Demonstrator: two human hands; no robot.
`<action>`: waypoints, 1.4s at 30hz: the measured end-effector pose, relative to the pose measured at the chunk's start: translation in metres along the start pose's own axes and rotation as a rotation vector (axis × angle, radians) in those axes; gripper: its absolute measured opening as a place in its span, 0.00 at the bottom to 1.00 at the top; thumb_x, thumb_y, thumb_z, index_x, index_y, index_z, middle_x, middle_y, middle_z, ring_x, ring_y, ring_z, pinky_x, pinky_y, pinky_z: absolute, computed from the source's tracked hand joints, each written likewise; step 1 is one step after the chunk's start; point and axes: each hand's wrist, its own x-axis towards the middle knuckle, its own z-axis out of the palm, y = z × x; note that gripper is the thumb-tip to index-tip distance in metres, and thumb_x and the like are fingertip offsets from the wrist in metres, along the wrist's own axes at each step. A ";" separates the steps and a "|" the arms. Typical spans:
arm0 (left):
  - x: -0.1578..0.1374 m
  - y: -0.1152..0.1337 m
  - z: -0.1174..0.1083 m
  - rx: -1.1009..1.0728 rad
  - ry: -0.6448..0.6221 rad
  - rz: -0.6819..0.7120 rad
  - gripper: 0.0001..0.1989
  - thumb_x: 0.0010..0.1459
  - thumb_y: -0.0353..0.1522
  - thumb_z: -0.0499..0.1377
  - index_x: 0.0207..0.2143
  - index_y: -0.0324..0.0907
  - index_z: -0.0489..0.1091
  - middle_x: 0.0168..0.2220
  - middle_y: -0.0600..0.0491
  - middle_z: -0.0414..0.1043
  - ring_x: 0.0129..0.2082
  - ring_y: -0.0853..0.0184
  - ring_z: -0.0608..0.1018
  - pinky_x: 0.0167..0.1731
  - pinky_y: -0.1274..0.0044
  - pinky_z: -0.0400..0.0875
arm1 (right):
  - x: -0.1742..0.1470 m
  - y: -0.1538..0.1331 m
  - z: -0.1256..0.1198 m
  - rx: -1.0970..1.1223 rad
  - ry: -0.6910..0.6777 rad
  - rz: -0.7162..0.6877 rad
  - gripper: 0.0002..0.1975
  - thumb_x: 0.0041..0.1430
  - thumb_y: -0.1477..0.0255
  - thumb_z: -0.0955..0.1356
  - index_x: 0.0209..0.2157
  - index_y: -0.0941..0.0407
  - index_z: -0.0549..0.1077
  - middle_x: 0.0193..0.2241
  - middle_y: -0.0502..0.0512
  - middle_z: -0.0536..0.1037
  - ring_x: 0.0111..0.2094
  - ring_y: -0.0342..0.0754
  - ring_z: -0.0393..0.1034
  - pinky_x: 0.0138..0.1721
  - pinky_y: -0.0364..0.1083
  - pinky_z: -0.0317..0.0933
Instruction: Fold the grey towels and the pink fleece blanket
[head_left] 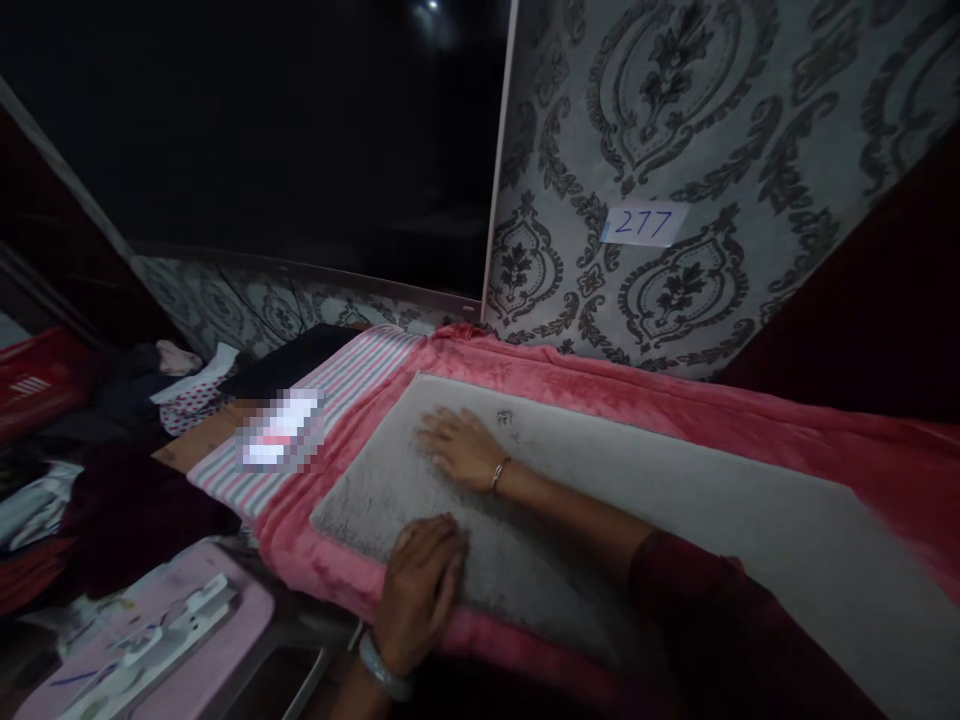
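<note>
A long grey mat or thin rug (622,480) lies spread on a pink plush blanket (517,360). My right hand (461,447), with a thin bracelet at the wrist, rests palm down on the mat, its fingers spread and slightly blurred. Close to the near edge, my left hand (422,585) lies on the same mat with its fingers stretched side by side, a pale bangle (384,667) round that wrist. Neither hand grasps anything. Darker, brushed-looking patches mark the pile around both hands, and a small dark design (505,417) shows beyond the right hand.
A striped cloth (356,372) with a blurred-out object (281,432) lies left of the blanket. Piled clothes (127,390) are farther left, above a pink stool-like surface (232,575) bearing white parts. A large dark screen (300,130) and patterned wall (577,130) stand behind.
</note>
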 end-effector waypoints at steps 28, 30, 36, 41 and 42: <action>-0.009 -0.051 0.001 0.343 0.146 -0.295 0.22 0.61 0.30 0.52 0.55 0.41 0.74 0.61 0.42 0.69 0.63 0.47 0.65 0.58 0.55 0.60 | 0.081 -0.002 0.020 0.090 -0.035 0.048 0.33 0.70 0.52 0.58 0.71 0.47 0.52 0.73 0.55 0.45 0.72 0.57 0.37 0.68 0.65 0.37; -0.008 -0.050 0.001 0.343 0.139 -0.302 0.22 0.61 0.31 0.51 0.55 0.41 0.74 0.61 0.42 0.69 0.63 0.47 0.65 0.58 0.55 0.59 | 0.059 -0.013 0.028 0.085 -0.024 -0.101 0.32 0.70 0.51 0.58 0.70 0.44 0.53 0.73 0.51 0.46 0.72 0.56 0.37 0.68 0.64 0.38; -0.005 -0.050 -0.002 0.337 0.123 -0.314 0.22 0.62 0.32 0.51 0.55 0.40 0.75 0.61 0.42 0.70 0.63 0.47 0.65 0.58 0.56 0.59 | 0.067 0.021 0.014 0.114 -0.085 0.143 0.31 0.71 0.55 0.56 0.71 0.47 0.51 0.73 0.52 0.44 0.73 0.55 0.36 0.69 0.61 0.36; -0.004 -0.051 -0.003 0.363 0.096 -0.323 0.22 0.63 0.32 0.50 0.55 0.41 0.74 0.61 0.43 0.70 0.63 0.49 0.66 0.58 0.56 0.60 | 0.069 0.017 0.000 0.165 -0.107 0.299 0.31 0.71 0.57 0.55 0.72 0.49 0.50 0.73 0.53 0.43 0.73 0.56 0.35 0.69 0.64 0.36; -0.003 -0.052 -0.003 0.370 0.097 -0.325 0.22 0.63 0.32 0.50 0.55 0.41 0.74 0.61 0.43 0.70 0.63 0.49 0.66 0.58 0.56 0.61 | 0.060 0.009 0.001 0.175 -0.100 0.292 0.31 0.71 0.56 0.56 0.72 0.49 0.50 0.73 0.54 0.43 0.73 0.57 0.34 0.68 0.65 0.37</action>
